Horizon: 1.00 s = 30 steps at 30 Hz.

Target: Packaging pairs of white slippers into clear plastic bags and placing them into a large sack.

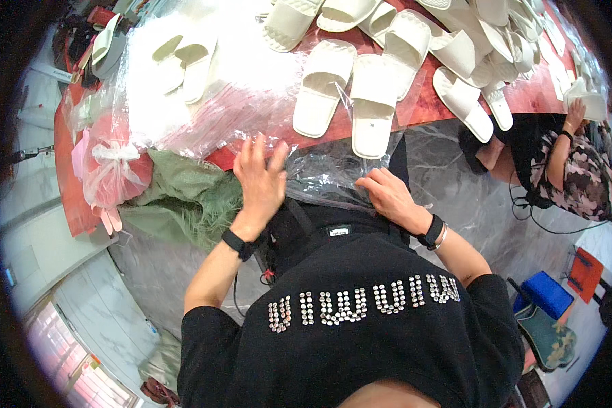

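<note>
My left hand (262, 180) is at the table's near edge, fingers spread over clear plastic; nothing shows in its grasp. My right hand (393, 198) has its fingers curled on the edge of a clear plastic bag (326, 178), which hangs off the table between both hands. Just beyond lies a pair of cream slippers, the left slipper (325, 88) on the table and the right slipper (372, 112) jutting past the edge over the bag. Whether this pair is inside the plastic or under it I cannot tell.
Loose cream slippers (455, 54) heap up at the far right of the red table (425, 102). Another pair (196, 64) lies far left on shiny plastic sheets. A tied pink bag (119, 170) and green sacking (183, 194) are at the left. A co-worker's hand (576, 112) touches a slipper at right.
</note>
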{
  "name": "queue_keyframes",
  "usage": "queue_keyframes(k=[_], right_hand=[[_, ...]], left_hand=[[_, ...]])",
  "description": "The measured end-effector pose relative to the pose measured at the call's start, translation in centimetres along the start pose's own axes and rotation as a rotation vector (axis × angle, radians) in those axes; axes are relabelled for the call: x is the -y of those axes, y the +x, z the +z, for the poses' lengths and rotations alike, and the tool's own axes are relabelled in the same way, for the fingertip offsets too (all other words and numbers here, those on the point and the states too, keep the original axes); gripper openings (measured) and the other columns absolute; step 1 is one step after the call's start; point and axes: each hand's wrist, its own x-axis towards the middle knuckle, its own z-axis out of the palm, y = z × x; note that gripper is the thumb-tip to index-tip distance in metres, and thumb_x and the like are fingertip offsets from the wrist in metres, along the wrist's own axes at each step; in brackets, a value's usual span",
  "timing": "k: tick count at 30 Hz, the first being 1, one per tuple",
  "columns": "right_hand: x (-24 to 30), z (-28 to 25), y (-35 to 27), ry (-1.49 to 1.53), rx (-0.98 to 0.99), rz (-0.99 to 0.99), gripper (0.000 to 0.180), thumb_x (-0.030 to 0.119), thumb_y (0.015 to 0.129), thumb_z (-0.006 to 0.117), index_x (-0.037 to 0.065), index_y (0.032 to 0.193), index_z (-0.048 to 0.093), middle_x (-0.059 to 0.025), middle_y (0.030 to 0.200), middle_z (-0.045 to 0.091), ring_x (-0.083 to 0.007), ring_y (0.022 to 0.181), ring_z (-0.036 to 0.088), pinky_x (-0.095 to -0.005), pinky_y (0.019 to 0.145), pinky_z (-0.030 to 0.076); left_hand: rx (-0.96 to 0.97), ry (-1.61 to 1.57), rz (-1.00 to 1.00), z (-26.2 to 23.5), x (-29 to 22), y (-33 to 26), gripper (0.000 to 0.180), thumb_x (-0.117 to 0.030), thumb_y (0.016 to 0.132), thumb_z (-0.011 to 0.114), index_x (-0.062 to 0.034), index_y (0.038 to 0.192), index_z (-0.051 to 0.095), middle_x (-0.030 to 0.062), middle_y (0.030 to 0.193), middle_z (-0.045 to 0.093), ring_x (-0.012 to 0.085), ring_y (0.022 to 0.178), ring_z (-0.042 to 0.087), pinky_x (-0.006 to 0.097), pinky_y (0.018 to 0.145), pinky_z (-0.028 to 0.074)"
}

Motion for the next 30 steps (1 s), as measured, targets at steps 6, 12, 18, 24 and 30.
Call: queue_keyframes(k=[6,12,18,24,30], right_hand=[[0.2,-0.9,-2.1,-0.237,-0.044,0.042,0.042,0.005,0.065,0.059,0.011,0.107,0.054,-0.0097,0.101,0.051,-0.0255,0.081,0.052,-0.0345,0.068,0.044],[-0.3,-2.7,-3.5,0.047,0.02,0.257,0.042,0.012,0.076,0.056,0.012,0.117,0.047,-0.0127,0.114,0.048,-0.0311,0.09,0.056,-0.0381,0.075,0.047],[-3.9,-2.2,-4.4,-0.148,-0.156,0.004,0.037,0.002,0.076,0.053,0.007,0.113,0.051,-0.013,0.112,0.05,-0.0293,0.088,0.054,-0.0371,0.074,0.045],[-5.4,0.1,-3.1,-0.229,-0.052,-0.057,0.056,0.002,0.07,0.057,0.016,0.123,0.047,-0.012,0.126,0.043,-0.0247,0.079,0.051,-0.0359,0.071,0.044],[-5.3,0.6,-2.2,-0.07,0.033,-0.036,0.042,0.009,0.075,0.054,0.019,0.116,0.053,-0.0068,0.125,0.045,-0.0252,0.083,0.05,-0.0357,0.074,0.043]], left_hand=[[0.286,-0.793,-0.551,2.1,3.9,-1.5,0.066,0.011,0.078,0.036,-0.0149,0.138,0.025,0.0086,0.142,0.029,0.0185,0.114,0.047,0.026,0.074,0.049],[0.338,-0.914,-0.281,1.2,3.6,-1.0,0.051,0.011,0.078,0.033,-0.0099,0.121,0.051,0.0081,0.129,0.047,0.0202,0.09,0.061,0.029,0.078,0.048],[0.557,-0.905,-0.26,0.9,4.7,-1.8,0.028,-0.002,0.079,0.052,-0.002,0.106,0.056,0.0136,0.103,0.059,0.0255,0.095,0.058,0.031,0.084,0.045],[0.701,-0.679,0.061,-0.7,3.6,-1.4,0.079,-0.006,0.062,0.07,-0.0156,0.132,0.035,0.0194,0.135,0.03,0.036,0.121,0.036,0.04,0.099,0.035],[0.508,-0.294,0.356,1.2,4.7,-2.8,0.068,0.005,0.065,0.057,-0.0151,0.128,0.041,0.022,0.131,0.034,0.0379,0.117,0.04,0.042,0.098,0.036]])
